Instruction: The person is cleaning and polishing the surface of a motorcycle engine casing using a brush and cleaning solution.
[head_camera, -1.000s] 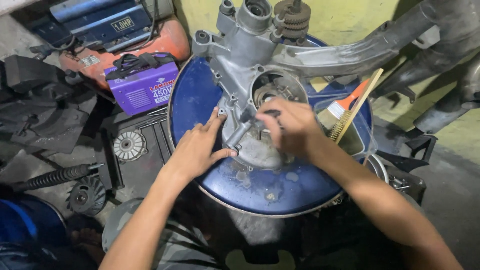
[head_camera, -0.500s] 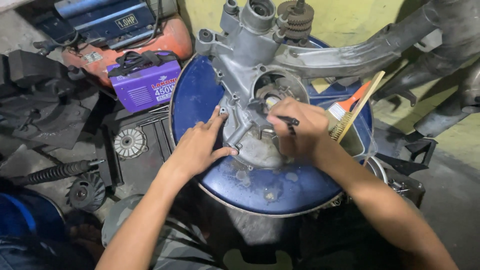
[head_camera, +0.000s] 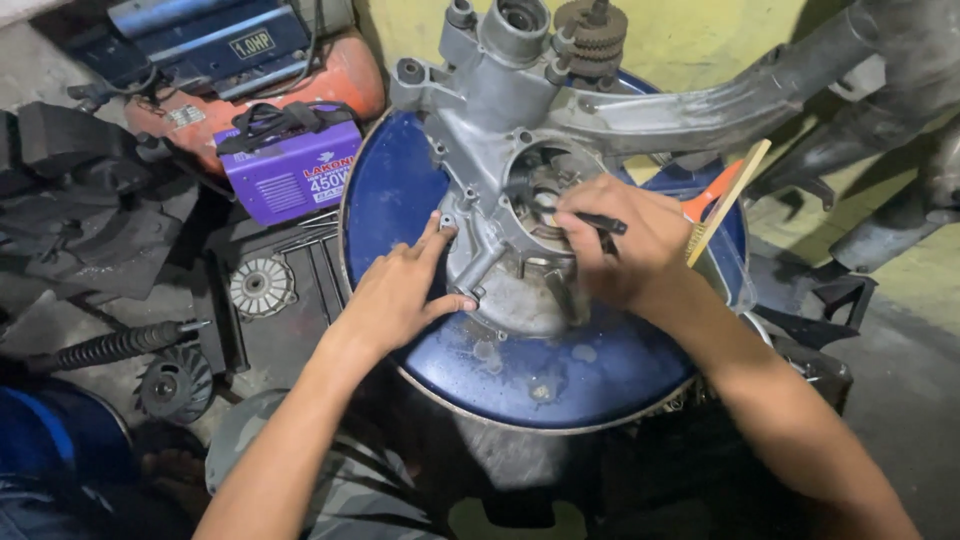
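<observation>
A grey aluminium engine casing (head_camera: 500, 110) lies on the blue round top of a drum (head_camera: 390, 200). My left hand (head_camera: 400, 290) rests flat on the casing's left edge, fingers spread, holding nothing. My right hand (head_camera: 625, 240) is closed around a thin black tool (head_camera: 598, 222) whose tip points into the casing's round opening (head_camera: 540, 180). A gear cluster (head_camera: 592, 28) stands at the casing's far end.
A paintbrush with an orange handle (head_camera: 715, 205) lies on the drum beside my right wrist. On the floor to the left are a purple box-shaped machine (head_camera: 290, 175), an orange machine (head_camera: 330, 75), a coil spring shock (head_camera: 110, 347) and a finned round part (head_camera: 260, 287). Dark metal frame parts (head_camera: 900, 230) lie at the right.
My right hand has shifted slightly left and lower over the round opening, the black tool now showing between its fingers. My left hand has stayed on the casing.
</observation>
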